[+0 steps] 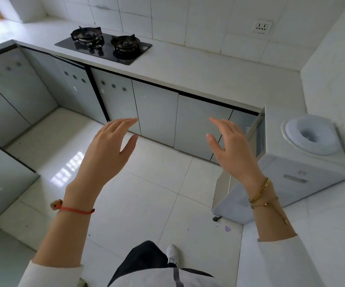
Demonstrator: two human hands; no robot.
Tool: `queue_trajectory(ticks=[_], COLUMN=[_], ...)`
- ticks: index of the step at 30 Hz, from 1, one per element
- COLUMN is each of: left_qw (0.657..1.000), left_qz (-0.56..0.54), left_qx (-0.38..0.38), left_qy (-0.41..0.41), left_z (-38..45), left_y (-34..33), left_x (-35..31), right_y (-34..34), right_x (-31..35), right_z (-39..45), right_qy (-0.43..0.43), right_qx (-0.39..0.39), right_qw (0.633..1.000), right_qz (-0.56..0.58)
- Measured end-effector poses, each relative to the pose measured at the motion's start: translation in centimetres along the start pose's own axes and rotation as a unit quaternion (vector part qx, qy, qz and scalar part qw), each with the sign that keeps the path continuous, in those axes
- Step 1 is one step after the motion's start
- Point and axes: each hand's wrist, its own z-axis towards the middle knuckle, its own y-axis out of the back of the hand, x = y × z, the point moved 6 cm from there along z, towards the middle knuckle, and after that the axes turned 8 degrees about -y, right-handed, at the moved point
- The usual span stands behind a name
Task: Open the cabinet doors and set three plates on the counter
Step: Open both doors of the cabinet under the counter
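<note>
Grey cabinet doors run under a white counter (188, 65). Two of them, the left door (157, 112) and the right door (198, 125), stand shut straight ahead of me. My left hand (107, 148) is stretched out with fingers apart, in the air short of the left door. My right hand (231, 146) is likewise spread and empty, in front of the right door's right edge. Neither hand touches a door. No plates are in view.
A black two-burner gas hob (103, 46) is set in the counter at the back left. A white water dispenser (291, 162) stands on the floor at the right, close to my right arm. More cabinets line the left wall (8, 96). The floor (146, 193) is glossy white tile.
</note>
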Motion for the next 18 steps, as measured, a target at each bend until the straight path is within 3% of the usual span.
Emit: queue_trajectory(ticks=[18], left_qw=[0.999], left_qz=[0.017], left_qx=[0.009], left_qy=[0.042], left_z=[16.0], left_y=[-6.3], left_x=[10.4], right_y=[-5.0], right_x=[-1.0], right_z=[20.8], right_qy=[0.017], right_qx=[0.012], right_qw=[1.0], right_qz=[0.013])
